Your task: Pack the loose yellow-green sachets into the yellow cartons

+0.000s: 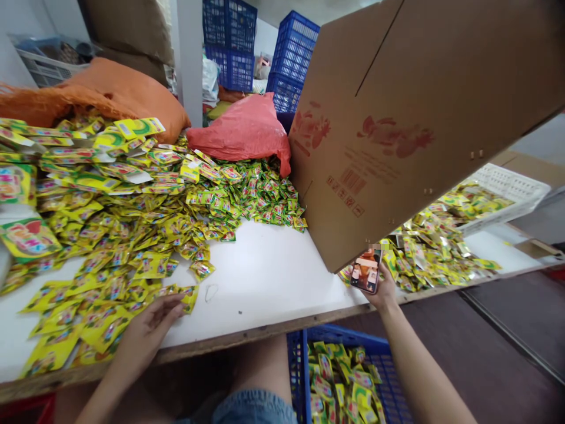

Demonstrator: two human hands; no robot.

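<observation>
Gripped in R hand (384, 290): 1 phone (365, 273), screen up, prob. so it's readable, near the front edge of the white table (269, 259). L hand (148, 327) is curled, fingertips at 1 yellow packet (190, 300) lying by the packet heap (110, 235); can't tell if it's pinched or only touched. Heap spreads on the L side, prob. for easy reach. Big carton (375, 147) stands just beyond the phone. Blue crate (377, 352) w/ more packets sits below, prob. saving tabletop space.
</observation>
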